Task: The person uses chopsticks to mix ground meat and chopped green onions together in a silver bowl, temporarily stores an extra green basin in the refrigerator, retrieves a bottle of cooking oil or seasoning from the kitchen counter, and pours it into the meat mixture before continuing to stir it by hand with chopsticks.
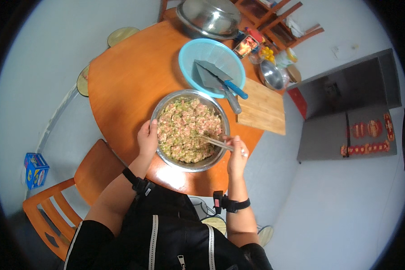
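A stainless steel bowl (pixel 193 167) sits near the front edge of the wooden table, filled with a mixture of minced meat and chopped greens (pixel 185 130). My left hand (pixel 147 137) grips the bowl's left rim, thumb on top. In my right hand (pixel 237 153) is a pair of chopsticks (pixel 219 143), held at the bowl's right side. Their tips are sunk in the mixture and hidden there. Just beyond the bowl, two cleavers with a blue handle (pixel 236 89) and a grey handle (pixel 233 101) lie across a light blue plastic colander (pixel 184 64).
A wooden cutting board (pixel 261 109) juts past the right edge of the orange-brown table (pixel 131 77). Farther back are a large covered metal basin (pixel 211 17), a lit phone (pixel 246 47) and a small steel bowl (pixel 271 74). One wooden chair (pixel 96 170) stands at the left.
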